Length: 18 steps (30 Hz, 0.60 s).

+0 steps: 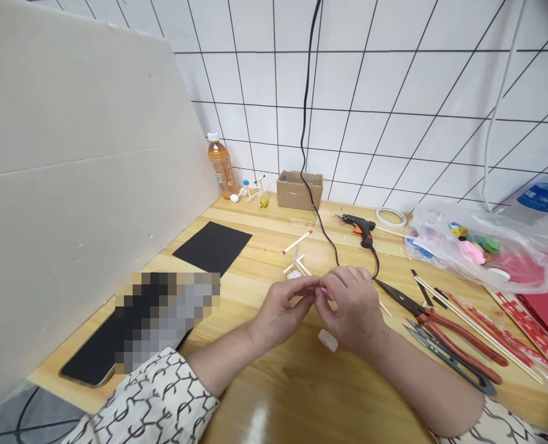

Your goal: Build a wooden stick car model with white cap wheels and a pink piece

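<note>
My right hand (pixel 354 308) is closed in a pinch on a small pink piece (pixel 327 293), mostly covered by its fingers. My left hand (pixel 283 311) meets it there, fingertips pressed together; whatever they grip is hidden. Just behind the hands stands a little frame of wooden sticks (pixel 301 266), with a red-tipped stick (pixel 296 243) across its top. Below the right hand a whitish translucent piece (pixel 328 340) lies on the wooden table (pixel 264 388).
A glue gun (pixel 360 227), tape roll (pixel 391 217), pliers (pixel 440 320), scissors (pixel 444 354) and a plastic bag (pixel 486 246) of caps lie rightward. Behind stand a cardboard box (pixel 296 192), another stick model (pixel 255 192) and a drink bottle (pixel 222 166). Black paper (pixel 212 246) and a phone (pixel 102 345) lie left.
</note>
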Available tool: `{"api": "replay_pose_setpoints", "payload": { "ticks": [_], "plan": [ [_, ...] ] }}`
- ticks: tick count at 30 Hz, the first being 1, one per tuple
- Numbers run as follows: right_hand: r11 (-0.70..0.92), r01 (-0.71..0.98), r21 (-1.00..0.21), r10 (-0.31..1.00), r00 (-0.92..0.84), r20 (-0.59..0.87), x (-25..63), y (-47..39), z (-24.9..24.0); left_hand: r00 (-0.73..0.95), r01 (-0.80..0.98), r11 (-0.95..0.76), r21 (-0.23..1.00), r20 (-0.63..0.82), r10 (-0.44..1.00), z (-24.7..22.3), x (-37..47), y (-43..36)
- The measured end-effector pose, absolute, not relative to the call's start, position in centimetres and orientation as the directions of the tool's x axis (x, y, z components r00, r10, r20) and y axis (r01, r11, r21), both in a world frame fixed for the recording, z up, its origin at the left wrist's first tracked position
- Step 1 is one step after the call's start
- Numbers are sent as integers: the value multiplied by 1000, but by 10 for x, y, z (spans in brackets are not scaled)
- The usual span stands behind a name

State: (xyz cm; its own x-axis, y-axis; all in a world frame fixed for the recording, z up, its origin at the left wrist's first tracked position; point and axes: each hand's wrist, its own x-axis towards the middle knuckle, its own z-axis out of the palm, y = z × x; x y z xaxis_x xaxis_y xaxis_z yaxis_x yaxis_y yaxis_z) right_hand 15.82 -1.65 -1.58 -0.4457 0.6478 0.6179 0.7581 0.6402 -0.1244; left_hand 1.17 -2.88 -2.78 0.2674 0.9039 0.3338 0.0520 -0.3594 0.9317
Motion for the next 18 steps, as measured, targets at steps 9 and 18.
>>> {"api": "replay_pose_setpoints", "payload": {
  "ticks": [9, 18],
  "plan": [
    [639, 756, -146, 658, -437, 613, 162, -18, -13, 277, 52, -340, 939, 314, 908, -25, 11, -29],
    [639, 759, -124, 646, -443, 622, 159, -17, -17, 285, 32, -346, 938, 323, 902, -28, 11, -29]
  ]
}}
